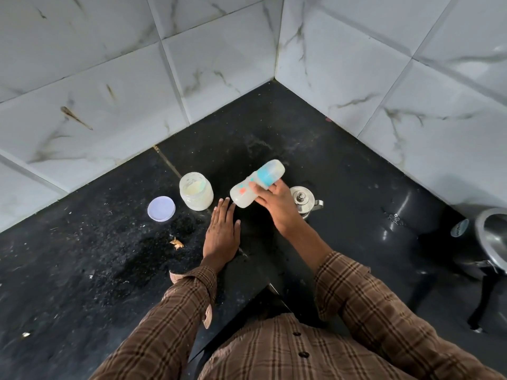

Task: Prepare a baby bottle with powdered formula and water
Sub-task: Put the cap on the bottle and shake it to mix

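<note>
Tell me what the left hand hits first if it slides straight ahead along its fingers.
Probably the baby bottle held by the right hand, if it hangs that low; the left hand lies flat.

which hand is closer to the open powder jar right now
Left. The left hand lies flat on the counter just right of the powder jar, fingertips close to its base. The right hand is farther right, holding the baby bottle tilted above the counter.

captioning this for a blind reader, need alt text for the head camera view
A person's right hand holds a baby bottle tilted over a black counter, its contents milky. The left hand rests flat beside an open powder jar, whose white lid lies separately.
</note>
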